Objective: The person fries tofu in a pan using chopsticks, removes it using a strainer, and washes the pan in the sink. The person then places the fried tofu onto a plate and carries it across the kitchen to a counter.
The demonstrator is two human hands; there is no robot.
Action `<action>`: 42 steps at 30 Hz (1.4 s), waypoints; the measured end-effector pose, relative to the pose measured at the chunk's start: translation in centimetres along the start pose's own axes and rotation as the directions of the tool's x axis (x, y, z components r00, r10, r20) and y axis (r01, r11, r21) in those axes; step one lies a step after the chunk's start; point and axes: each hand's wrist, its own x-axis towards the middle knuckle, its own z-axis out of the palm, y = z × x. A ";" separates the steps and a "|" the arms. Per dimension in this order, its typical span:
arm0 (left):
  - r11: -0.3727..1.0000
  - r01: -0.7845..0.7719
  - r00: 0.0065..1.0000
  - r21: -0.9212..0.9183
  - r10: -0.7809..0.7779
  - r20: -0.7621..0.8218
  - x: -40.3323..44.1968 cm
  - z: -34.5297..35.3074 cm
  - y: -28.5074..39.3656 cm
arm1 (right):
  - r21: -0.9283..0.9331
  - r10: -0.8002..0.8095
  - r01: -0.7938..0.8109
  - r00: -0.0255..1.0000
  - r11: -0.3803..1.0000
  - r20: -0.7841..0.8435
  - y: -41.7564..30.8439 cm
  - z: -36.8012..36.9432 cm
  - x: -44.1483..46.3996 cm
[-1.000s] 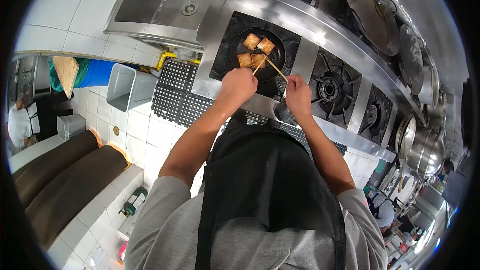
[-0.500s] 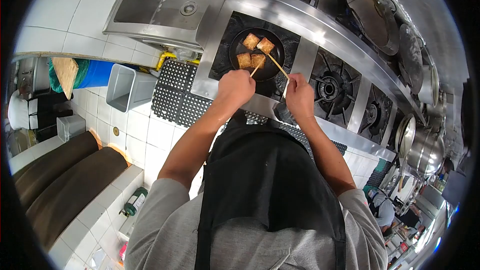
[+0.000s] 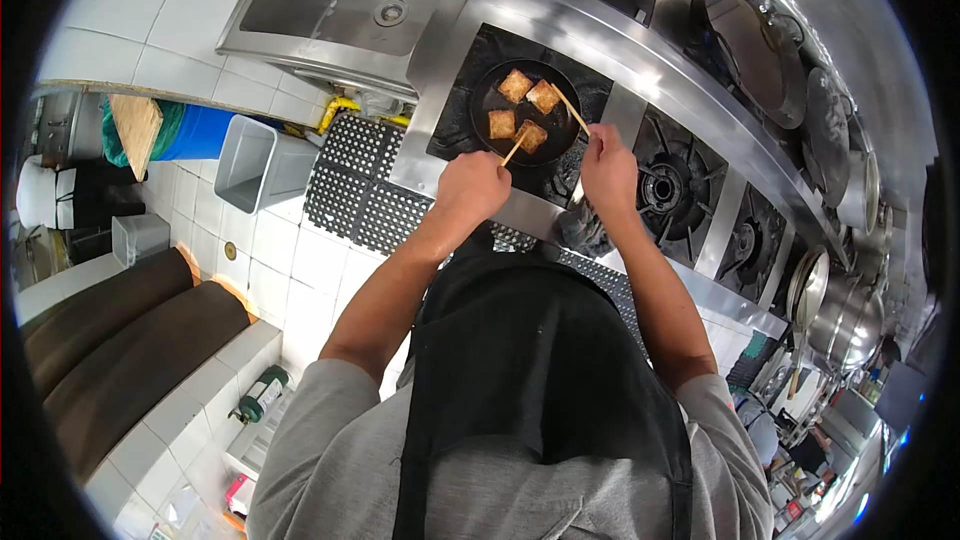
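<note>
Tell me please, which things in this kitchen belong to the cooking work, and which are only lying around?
In the work:
- black pan
- four browned pieces
- left stick, in left hand
- right stick, in right hand

Apparently just around:
- grey bin
- green canister
- wooden board

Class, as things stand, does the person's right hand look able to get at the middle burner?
Probably yes: the right hand is close beside the middle burner, with nothing visible between them. It does hold a wooden stick, though, which may need putting down first.
</note>
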 end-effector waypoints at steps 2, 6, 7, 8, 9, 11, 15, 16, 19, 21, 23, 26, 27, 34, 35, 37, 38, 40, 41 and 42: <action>0.999 -0.015 0.998 -0.032 0.013 -0.054 -0.2 -0.3 -0.2 | -0.002 -0.012 0.012 1.000 1.000 -0.014 0.0 0.7 0.7; 0.999 0.049 0.998 0.023 -0.048 -0.031 0.3 -0.7 -1.6 | -0.068 -0.097 0.097 0.995 0.993 0.009 1.6 1.5 0.7; 0.997 0.065 0.998 0.027 -0.065 -0.026 0.3 -0.8 -1.9 | -0.102 -0.109 0.112 0.994 0.988 0.029 1.8 1.2 0.5; 0.996 0.082 0.996 0.031 -0.082 -0.022 0.3 -0.9 -2.2 | -0.092 -0.121 0.124 0.992 0.988 0.032 2.0 0.7 0.2; 0.998 0.065 0.997 0.012 -0.065 -0.037 0.2 -1.2 -2.4 | -0.080 -0.135 0.138 0.990 0.987 0.034 2.3 0.1 -0.1; 0.999 0.025 0.998 -0.020 -0.026 -0.061 -0.3 -1.5 -2.6 | -0.044 -0.179 0.179 0.984 0.983 0.006 2.3 -0.4 -0.2; 0.998 0.032 0.989 -0.052 -0.039 -0.145 -0.3 -0.8 -3.8 | -0.060 -0.196 0.195 0.981 0.979 -0.012 0.8 0.8 1.5; 0.998 0.024 0.988 -0.051 -0.032 -0.152 -0.2 -0.5 -4.2 | -0.074 -0.190 0.189 0.982 0.979 -0.009 0.4 1.6 2.3; 0.998 0.034 0.986 -0.059 -0.043 -0.158 -0.3 -0.5 -4.1 | -0.109 -0.225 0.229 0.973 0.967 0.050 -0.3 2.7 3.2; 0.989 0.036 0.983 -0.145 -0.061 -0.175 -0.8 -0.9 -3.6 | -0.104 -0.229 0.234 0.972 0.967 0.056 -0.7 2.1 3.0; 0.952 0.023 0.973 -0.304 -0.092 -0.212 -2.4 -1.2 -3.1 | -0.065 -0.205 0.206 0.979 0.976 0.020 -0.8 -0.2 1.7; 0.490 0.216 0.971 -0.845 -0.015 0.239 -4.4 0.8 -1.3 | 0.532 0.140 -0.265 0.954 0.804 0.265 4.4 -1.4 -0.5; 0.215 0.301 0.950 -0.929 0.010 0.311 -4.4 3.2 -0.4 | 0.672 0.265 -0.476 0.878 0.567 0.398 4.8 -2.1 -2.0; -0.048 0.551 0.826 -0.833 0.173 0.536 -3.7 9.1 6.7 | 0.696 0.238 -0.689 0.724 0.204 0.648 5.3 -3.9 -9.2; -0.033 0.562 0.821 -0.826 0.145 0.553 -3.8 8.9 7.7 | 0.708 0.219 -0.661 0.751 0.249 0.623 6.6 -3.7 -9.2; -0.074 0.559 0.822 -0.826 0.182 0.540 -3.7 9.7 8.9 | 0.713 0.199 -0.607 0.793 0.351 0.577 7.5 -4.1 -9.1; -0.094 0.562 0.819 -0.822 0.203 0.536 -3.7 10.3 9.4 | 0.703 0.201 -0.583 0.808 0.407 0.554 8.0 -4.4 -9.1; -0.090 0.567 0.817 -0.819 0.191 0.544 -3.7 11.1 10.5 | 0.711 0.200 -0.496 0.864 0.498 0.463 8.3 -4.6 -9.2; -0.066 0.572 0.812 -0.817 0.184 0.554 -3.3 12.1 10.5 | 0.726 0.194 -0.432 0.899 0.535 0.392 8.2 -4.3 -9.3; -0.044 0.579 0.807 -0.814 0.176 0.564 -3.1 12.3 10.8 | 0.733 0.188 -0.369 0.928 0.571 0.320 8.3 -4.3 -9.4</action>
